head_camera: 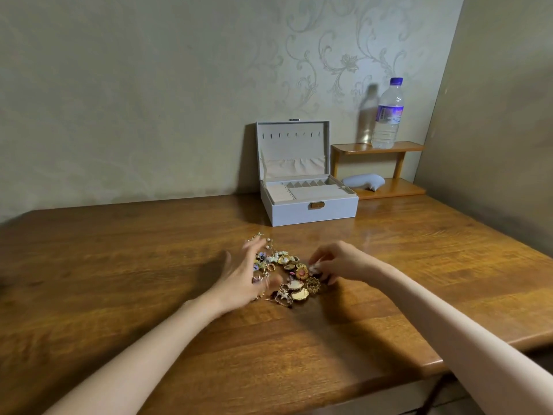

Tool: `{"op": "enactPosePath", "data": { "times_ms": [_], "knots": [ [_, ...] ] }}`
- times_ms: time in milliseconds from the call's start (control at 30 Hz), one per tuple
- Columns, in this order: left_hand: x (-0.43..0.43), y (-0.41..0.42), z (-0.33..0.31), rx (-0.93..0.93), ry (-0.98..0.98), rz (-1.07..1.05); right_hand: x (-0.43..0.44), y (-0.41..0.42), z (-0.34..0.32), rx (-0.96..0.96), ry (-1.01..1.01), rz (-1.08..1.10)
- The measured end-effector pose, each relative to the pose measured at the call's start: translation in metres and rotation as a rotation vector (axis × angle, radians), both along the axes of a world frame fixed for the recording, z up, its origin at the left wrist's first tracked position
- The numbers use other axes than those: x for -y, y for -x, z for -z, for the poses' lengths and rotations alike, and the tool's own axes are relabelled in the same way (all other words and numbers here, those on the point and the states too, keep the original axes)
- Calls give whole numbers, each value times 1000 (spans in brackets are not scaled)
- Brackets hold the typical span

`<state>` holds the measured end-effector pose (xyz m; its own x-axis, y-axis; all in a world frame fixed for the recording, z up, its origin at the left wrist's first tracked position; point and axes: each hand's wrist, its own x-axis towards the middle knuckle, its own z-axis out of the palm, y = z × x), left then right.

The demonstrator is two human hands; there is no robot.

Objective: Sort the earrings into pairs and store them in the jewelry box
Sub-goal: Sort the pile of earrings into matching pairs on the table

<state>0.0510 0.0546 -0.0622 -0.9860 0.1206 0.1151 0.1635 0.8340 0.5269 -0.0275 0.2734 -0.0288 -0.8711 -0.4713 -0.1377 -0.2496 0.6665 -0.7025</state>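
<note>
Left hand (247, 275): fingers spread and straight, palm low over the left side of the earring pile (291, 275). It is blurred, so I cannot tell which pieces the fingertips touch; it holds nothing that I can see.

Right hand (339, 263): fingers curled in at the pile's right edge, tips close together. There is something small and pale at the tips, perhaps an earring, perhaps only my nails. Whether I have a grip on anything cannot be told.

Step in hand, as I judge it: the start of sorting. The earrings lie in one mixed heap on the table (119, 280), gold ovals nearest me and smaller flower-like pieces behind, with no pair set aside.

The jewelry box (284, 214) stands beyond the pile, well apart from it. Its lid is upright and open, and the tray compartments show nothing in them.

Next move calls for:
- spreading the heap flat so that like pieces show
- picking one earring with the fingertips
- finding its match before anything goes to the box
</note>
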Motion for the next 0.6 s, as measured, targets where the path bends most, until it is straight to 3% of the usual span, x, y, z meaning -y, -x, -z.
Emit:
{"op": "enactPosePath", "data": {
  "times_ms": [100, 233, 367, 600],
  "knots": [
    [17, 26, -14, 54, -336, -164, 2, 4, -4, 7, 90, -21],
    [28, 59, -20, 147, -200, -237, -2, 25, -4, -56, 161, 111],
    [20, 68, -11, 197, -124, -123, -1, 32, 4, -28, 140, 97],
    [-1, 46, -18, 298, -271, 77, 7, 33, 5, -14, 100, -102]
  ]
}}
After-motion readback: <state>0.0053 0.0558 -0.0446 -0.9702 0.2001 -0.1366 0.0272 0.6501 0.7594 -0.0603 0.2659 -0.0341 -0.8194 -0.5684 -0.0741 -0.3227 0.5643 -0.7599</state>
